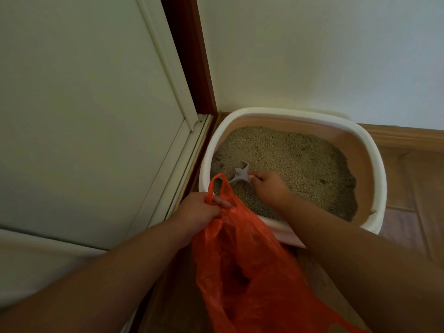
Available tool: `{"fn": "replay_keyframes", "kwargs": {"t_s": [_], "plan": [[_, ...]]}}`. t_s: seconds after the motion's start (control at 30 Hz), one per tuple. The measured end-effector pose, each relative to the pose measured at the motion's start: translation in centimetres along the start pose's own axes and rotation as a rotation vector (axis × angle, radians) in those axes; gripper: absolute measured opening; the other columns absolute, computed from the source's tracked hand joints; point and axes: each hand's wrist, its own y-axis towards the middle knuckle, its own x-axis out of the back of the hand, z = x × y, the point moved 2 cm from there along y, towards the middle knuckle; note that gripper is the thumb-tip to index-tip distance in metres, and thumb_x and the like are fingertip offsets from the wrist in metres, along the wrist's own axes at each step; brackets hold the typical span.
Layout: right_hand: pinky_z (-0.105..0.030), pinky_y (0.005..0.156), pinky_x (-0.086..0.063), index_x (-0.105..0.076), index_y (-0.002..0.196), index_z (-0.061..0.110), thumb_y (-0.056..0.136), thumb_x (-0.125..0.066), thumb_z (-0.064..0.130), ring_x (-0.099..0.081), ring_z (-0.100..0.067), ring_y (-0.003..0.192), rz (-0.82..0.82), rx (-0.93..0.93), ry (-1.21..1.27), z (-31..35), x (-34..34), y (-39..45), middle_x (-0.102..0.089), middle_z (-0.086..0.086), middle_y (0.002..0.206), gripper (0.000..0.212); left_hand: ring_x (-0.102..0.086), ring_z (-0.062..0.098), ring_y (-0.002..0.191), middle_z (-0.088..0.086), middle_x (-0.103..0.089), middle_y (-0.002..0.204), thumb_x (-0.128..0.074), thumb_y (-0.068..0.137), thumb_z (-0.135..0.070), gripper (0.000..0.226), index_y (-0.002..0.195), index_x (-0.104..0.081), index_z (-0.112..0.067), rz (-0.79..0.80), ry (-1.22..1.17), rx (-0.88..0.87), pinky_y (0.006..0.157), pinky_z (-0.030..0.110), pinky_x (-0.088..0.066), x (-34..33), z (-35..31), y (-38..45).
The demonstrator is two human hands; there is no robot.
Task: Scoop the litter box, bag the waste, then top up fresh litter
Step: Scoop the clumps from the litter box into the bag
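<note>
A white-rimmed litter box (pixel 374 155) with a pinkish inner wall sits in the room corner, filled with grainy tan litter (pixel 288 159). My left hand (pixel 199 210) grips one handle of an orange plastic bag (pixel 242 272), which hangs open at the box's near left edge; dark clumps show through it. My right hand (pixel 266 186) reaches over the near rim and holds the handle of a grey scoop (pixel 240 175). The scoop's head points left and down into the litter, partly hidden behind the bag handle. A few small dark clumps lie in the litter at the right.
A white door (pixel 84 116) with a dark wooden frame (pixel 189 56) stands just left of the box. A pale wall rises behind it. Wooden floor and a wooden baseboard (pixel 406 135) run to the right.
</note>
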Motion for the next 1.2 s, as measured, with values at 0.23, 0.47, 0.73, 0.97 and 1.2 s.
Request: {"fn": "replay_keyframes", "kwargs": {"t_s": [0.23, 0.47, 0.73, 0.97, 1.2], "plan": [[-0.023, 0.056, -0.039, -0.056, 0.144, 0.016, 0.108, -0.048, 0.023, -0.047, -0.009, 0.060, -0.022, -0.005, 0.111, -0.9, -0.1, 0.8, -0.061, 0.001, 0.078, 0.038, -0.075, 0.018, 0.095, -0.002, -0.079, 0.101, -0.065, 0.089, -0.001, 0.033, 0.088, -0.085, -0.028, -0.006, -0.009, -0.002, 0.092, 0.038, -0.062, 0.0, 0.1, -0.2], [-0.020, 0.048, -0.037, -0.055, 0.144, 0.019, 0.108, -0.048, 0.022, -0.042, -0.008, 0.056, 0.010, -0.108, 0.381, -2.1, -0.6, 1.6, -0.050, 0.000, 0.073, 0.037, -0.074, 0.016, 0.097, -0.003, -0.077, 0.104, -0.064, 0.090, -0.002, 0.035, 0.087, -0.084, -0.030, 0.011, -0.004, 0.003, 0.089, 0.035, -0.062, 0.0, 0.0, 0.0], [-0.025, 0.054, -0.037, -0.055, 0.144, 0.028, 0.107, -0.049, 0.026, -0.042, -0.010, 0.060, 0.044, -0.067, 0.429, -1.6, -0.1, 1.4, -0.049, -0.001, 0.074, 0.037, -0.074, 0.020, 0.100, -0.001, -0.077, 0.108, -0.063, 0.089, -0.002, 0.037, 0.086, -0.084, -0.032, 0.012, -0.006, 0.020, 0.095, 0.042, -0.061, -0.1, 0.0, -0.2], [-0.024, 0.054, -0.038, -0.060, 0.138, 0.033, 0.106, -0.052, 0.027, -0.043, -0.008, 0.060, -0.001, -0.032, 0.451, -2.1, 4.0, -0.7, -0.049, 0.001, 0.074, 0.033, -0.077, 0.019, 0.088, 0.002, -0.079, 0.100, -0.062, 0.089, 0.002, 0.035, 0.089, -0.084, -0.025, -0.021, 0.000, 0.021, 0.082, 0.034, -0.064, -0.5, -0.6, -0.6], [-0.026, 0.050, -0.032, -0.063, 0.136, 0.024, 0.107, -0.051, 0.021, -0.037, -0.012, 0.055, -0.066, -0.012, 0.307, -1.2, 10.5, -3.5, -0.048, -0.003, 0.071, 0.032, -0.078, 0.017, 0.082, 0.000, -0.080, 0.089, -0.063, 0.088, -0.001, 0.032, 0.086, -0.084, -0.026, -0.078, 0.053, -0.009, 0.080, 0.033, -0.064, -0.8, -0.8, -0.7]]}}
